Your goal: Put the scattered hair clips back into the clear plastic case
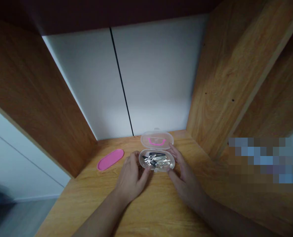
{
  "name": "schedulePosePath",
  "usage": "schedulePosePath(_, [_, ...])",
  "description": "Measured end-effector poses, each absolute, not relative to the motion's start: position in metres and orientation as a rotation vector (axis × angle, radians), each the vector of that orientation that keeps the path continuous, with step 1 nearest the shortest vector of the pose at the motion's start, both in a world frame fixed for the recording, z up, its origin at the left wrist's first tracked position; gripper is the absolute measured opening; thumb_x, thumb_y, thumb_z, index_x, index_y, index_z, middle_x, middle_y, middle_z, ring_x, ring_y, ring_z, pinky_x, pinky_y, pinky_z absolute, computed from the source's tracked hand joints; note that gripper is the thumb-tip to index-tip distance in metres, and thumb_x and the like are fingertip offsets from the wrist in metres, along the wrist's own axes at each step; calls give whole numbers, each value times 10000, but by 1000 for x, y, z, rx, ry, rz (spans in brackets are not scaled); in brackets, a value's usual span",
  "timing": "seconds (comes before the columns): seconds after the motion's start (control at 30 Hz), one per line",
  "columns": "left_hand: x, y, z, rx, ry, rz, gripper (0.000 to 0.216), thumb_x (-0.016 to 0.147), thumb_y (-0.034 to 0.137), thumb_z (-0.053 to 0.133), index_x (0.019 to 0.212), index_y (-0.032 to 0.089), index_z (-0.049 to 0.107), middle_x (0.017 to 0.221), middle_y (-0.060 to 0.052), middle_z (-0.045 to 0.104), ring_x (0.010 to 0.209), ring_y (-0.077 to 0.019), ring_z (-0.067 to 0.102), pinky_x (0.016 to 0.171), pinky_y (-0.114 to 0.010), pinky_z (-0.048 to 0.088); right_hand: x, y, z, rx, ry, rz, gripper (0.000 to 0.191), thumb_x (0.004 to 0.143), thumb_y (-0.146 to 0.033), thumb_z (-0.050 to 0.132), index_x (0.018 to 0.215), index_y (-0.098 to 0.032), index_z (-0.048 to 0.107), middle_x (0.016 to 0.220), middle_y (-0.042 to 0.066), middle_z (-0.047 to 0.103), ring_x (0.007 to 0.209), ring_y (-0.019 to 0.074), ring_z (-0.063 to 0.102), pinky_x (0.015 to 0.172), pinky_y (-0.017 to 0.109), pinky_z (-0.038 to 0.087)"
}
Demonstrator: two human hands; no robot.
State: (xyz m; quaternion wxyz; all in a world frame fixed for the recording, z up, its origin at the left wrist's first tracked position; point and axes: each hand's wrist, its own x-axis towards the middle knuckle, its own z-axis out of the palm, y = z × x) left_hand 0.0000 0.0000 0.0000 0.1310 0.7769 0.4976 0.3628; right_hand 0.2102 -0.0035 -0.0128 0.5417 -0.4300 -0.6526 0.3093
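Observation:
A clear plastic oval box (141,162) rests on the wooden surface, its hinged lid (144,141) tipped back with a pink handle (157,144) on it. Small metal tools (158,158), some with dark handles, lie inside; they look like nail-care tools. Around the box's left end curls my left hand (131,176), its thumb at the front rim. My right hand (183,176) grips the right end, thumb at the front and fingers by the hinge side. Off to the left lies a pink oval tray (110,160), touched by neither hand.
The wooden surface (146,210) is bounded by a wooden panel on the left (50,98) and one on the right (220,82). A white back wall (156,79) with a dark vertical seam stands behind. A blurred-out patch (264,161) covers the right side.

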Motion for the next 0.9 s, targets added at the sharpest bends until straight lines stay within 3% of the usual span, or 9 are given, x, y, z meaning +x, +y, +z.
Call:
schedulePosePath(0.27, [-4,0,-3,2227,1211,983,487,946,318,601,1319,226,302,1353,-174,539,1253,-293,563,1032,-499,484,209,-5,-7,-997,-1491,687,517,901,-210,544,1409,-283,476,1456,97,557,1350,263,533,1176,545,382])
schedulePosePath(0.57, [-6,3,-10,2192,1162,1031,567,900,215,637,1381,201,337,1392,-176,535,1284,-304,548,1067,-495,467,211,-3,-12,-936,-1446,781,458,904,-216,557,1354,-282,502,1429,90,579,1326,260,557,1156,506,420])
schedulePosePath(0.9, [-5,11,-13,2211,1144,1151,697,836,147,672,1450,210,347,1445,-149,501,1360,-305,481,1167,-490,375,213,-7,-14,-983,-1547,624,352,883,-184,532,1217,-294,542,1284,74,600,1254,266,570,1127,512,411])
